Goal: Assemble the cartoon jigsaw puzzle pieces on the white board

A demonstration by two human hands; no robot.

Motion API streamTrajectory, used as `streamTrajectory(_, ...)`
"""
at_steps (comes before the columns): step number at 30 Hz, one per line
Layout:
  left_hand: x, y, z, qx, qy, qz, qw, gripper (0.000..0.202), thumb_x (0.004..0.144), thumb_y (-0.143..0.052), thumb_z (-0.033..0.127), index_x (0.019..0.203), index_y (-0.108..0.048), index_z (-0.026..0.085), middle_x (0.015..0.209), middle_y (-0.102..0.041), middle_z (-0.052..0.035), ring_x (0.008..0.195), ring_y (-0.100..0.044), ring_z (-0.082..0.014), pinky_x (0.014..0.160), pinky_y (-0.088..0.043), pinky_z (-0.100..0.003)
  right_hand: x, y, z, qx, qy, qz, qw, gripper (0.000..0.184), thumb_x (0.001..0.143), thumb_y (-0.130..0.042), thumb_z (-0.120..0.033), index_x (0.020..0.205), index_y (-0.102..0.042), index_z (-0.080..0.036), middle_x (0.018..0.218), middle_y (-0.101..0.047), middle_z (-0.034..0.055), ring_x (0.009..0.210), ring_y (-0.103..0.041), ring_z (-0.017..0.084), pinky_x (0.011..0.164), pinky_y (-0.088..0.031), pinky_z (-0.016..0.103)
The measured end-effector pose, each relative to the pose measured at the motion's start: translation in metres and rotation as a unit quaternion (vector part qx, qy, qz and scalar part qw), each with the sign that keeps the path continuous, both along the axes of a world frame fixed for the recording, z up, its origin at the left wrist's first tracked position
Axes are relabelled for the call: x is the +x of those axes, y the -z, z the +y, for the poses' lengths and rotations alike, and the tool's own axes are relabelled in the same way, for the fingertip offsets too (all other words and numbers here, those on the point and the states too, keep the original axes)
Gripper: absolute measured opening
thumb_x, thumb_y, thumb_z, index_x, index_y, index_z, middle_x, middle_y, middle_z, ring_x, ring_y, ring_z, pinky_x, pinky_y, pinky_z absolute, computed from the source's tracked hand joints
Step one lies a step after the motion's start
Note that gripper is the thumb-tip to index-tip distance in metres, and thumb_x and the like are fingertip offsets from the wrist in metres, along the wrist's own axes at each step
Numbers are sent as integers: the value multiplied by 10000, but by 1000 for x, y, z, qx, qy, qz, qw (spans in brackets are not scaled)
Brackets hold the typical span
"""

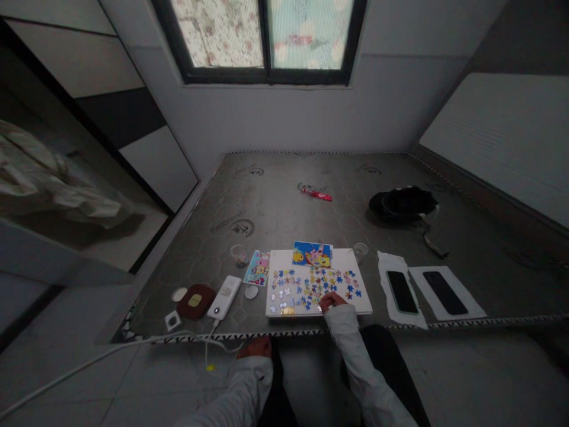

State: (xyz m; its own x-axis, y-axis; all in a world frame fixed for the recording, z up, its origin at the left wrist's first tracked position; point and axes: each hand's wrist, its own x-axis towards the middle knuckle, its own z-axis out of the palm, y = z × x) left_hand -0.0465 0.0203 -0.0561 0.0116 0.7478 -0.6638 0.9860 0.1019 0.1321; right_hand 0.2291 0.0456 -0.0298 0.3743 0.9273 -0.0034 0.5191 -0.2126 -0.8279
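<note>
My right hand [331,300] rests on the front part of a white board [347,261], fingers curled among several loose blue, yellow and pink puzzle pieces [311,283]; what they pinch is too small to tell. A colourful cartoon picture [312,254] lies at the board's far edge, and a second small picture card [258,267] lies left of the board. My left hand [255,347] hangs below the mattress's front edge, its fingers hidden.
On the grey mattress [284,196] lie a white power bank [224,296], a dark red case [195,300], two small clear cups [239,254] [360,250], two phones on white paper [402,292] [444,293], a red packet [316,193] and a black cap [402,203].
</note>
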Motion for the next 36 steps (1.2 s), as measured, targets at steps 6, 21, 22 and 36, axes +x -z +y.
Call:
streamTrajectory(6, 0, -4, -4, 24, -1, -3, 1000, 263, 871, -441, 215, 924, -670, 332, 1098, -713, 48, 1029, -649, -176, 767, -441, -284, 4, 3, -4, 50, -43, -90, 994, 293, 800, -573, -440, 915, -744, -233, 780, -706, 37, 737, -641, 196, 710, -474, 320)
streamTrajectory(21, 3, -13, -4, 30, -5, -21, 999, 290, 900, -420, 218, 937, -696, 297, 1129, -711, 13, 1045, -646, -212, 775, -457, -311, 14, 32, -11, 72, -55, -171, 981, 279, 844, -574, -402, 995, -780, -291, 844, -687, 44, 767, -649, 193, 689, -490, 309)
streamTrajectory(22, 3, -14, -4, 28, -4, -24, 999, 293, 902, -418, 212, 945, -696, 294, 1133, -709, 9, 1048, -644, -211, 772, -454, -308, 14, 32, -11, 70, -53, -164, 983, 281, 843, -569, -404, 993, -780, -294, 846, -688, 45, 764, -647, 194, 690, -492, 314)
streamTrajectory(36, 4, -17, -4, 30, -7, -8, 999, 289, 873, -437, 173, 923, -691, 300, 1107, -715, 26, 1019, -655, -195, 763, -453, -289, 14, 18, -8, 31, -50, -86, 995, 278, 785, -601, -419, 939, -786, -280, 883, -692, 65, 814, -662, 227, 768, -515, 364)
